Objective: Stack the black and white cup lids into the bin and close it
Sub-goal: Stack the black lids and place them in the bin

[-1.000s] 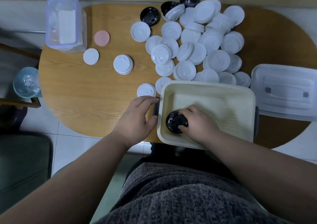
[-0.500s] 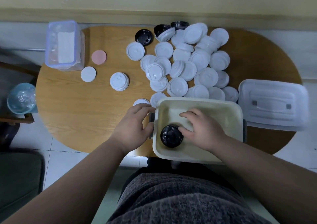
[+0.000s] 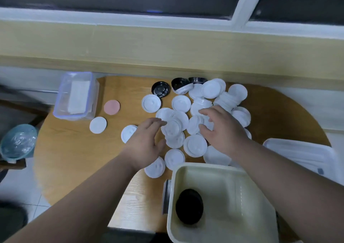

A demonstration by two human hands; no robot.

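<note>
A cream bin (image 3: 240, 175) stands at the table's near edge with a stack of black lids (image 3: 189, 206) in its near left corner. Several white cup lids (image 3: 195, 145) lie in a heap on the wooden table beyond the bin. Black lids (image 3: 160, 89) sit at the heap's far edge. My left hand (image 3: 147, 142) hovers over the heap's left side, fingers spread, fingertips at a white lid (image 3: 172, 128). My right hand (image 3: 221, 129) reaches over the middle of the heap with fingers loosely bent, holding nothing I can see. The bin's white cover (image 3: 301, 155) lies to the right.
A clear plastic box (image 3: 76, 95) stands at the far left of the round table (image 3: 74, 159). A pink disc (image 3: 111, 107) and a white disc (image 3: 98, 125) lie beside it. A blue bowl (image 3: 17, 141) sits off the table's left edge. A wall runs behind.
My right hand let go of the black lid stack in the bin and both hands moved forward over the white lids. The head tilted up, showing the wall and window.
</note>
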